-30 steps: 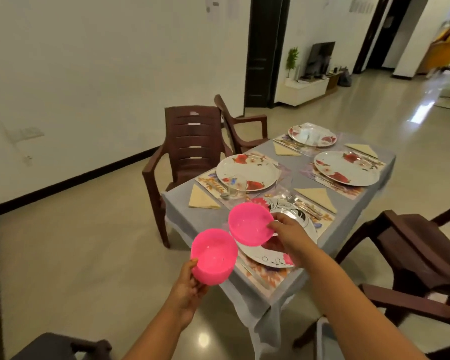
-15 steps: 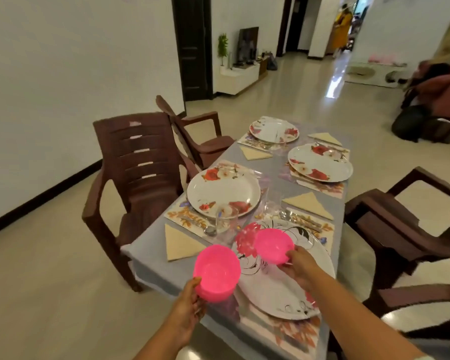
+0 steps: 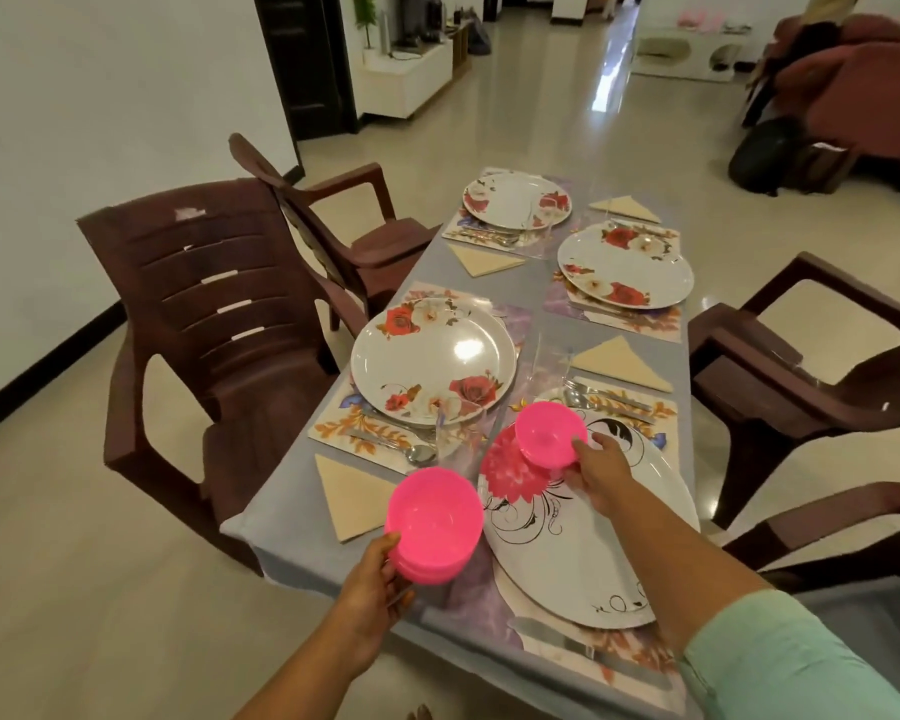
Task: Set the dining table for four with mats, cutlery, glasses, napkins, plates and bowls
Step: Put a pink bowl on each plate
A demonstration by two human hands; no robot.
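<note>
Right hand (image 3: 601, 472): grips a bowl (image 3: 551, 433), now lowered over the lower-right plate (image 3: 583, 543), perhaps touching. Left hand (image 3: 372, 589): still holds the bowl stack (image 3: 434, 524), lower centre. Bowls: none placed yet.

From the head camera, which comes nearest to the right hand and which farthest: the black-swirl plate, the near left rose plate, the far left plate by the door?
Measured from the right hand:
1. Black-swirl plate, directly under the hand.
2. Near left rose plate, across the table to the left.
3. Far left plate, at the table's far end.
</note>
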